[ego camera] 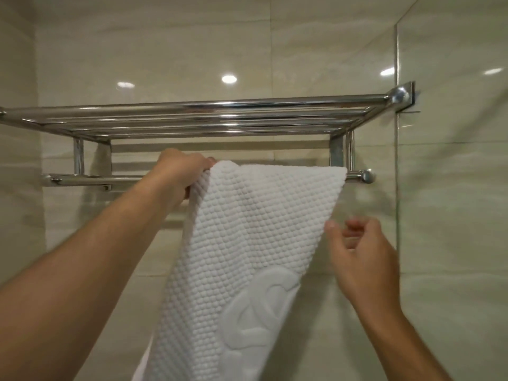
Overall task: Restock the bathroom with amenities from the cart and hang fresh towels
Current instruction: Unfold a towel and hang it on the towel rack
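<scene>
Head view: we see left hand [181, 174] gripping white towel [247, 243] draped over rack's lower bar [360, 176], right hand [360, 251] loosely curled, empty, beside towel edge.

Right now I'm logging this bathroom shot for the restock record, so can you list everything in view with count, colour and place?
towel: one, white with a bumpy weave and a raised emblem low down, draped over the lower rail at centre
rack: one, chrome, several bars forming a shelf across the wall at the top
rail: one, chrome, under the rack, partly hidden by the towel
wall: beige glossy tiles, behind everything
glass panel: one, clear, at the right
left hand: grips the towel's top left corner at the rail
right hand: fingers loosely curled, beside the towel's right edge, holds nothing
</scene>
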### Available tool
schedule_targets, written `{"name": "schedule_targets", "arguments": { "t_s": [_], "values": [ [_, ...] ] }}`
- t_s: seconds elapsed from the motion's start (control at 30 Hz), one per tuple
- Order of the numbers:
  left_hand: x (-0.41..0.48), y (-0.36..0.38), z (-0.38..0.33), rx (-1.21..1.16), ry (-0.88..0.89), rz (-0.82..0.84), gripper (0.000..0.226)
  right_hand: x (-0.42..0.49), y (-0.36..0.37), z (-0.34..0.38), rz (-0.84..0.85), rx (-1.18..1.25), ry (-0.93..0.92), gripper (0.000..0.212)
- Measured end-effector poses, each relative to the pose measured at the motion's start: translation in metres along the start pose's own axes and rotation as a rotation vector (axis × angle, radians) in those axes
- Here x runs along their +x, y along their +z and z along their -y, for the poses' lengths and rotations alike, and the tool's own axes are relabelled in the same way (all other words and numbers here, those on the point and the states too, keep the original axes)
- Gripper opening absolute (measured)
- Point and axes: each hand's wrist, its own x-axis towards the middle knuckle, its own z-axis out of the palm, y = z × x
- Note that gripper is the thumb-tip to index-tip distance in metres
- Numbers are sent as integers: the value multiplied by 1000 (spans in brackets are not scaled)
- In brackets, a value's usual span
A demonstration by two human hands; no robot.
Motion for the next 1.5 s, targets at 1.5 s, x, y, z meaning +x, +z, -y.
{"name": "schedule_targets", "arguments": {
  "t_s": [1.5],
  "values": [
    [-3,-7,0,8,-4,-107,47,55,-5,47,62,50,99,38]
  ]
}}
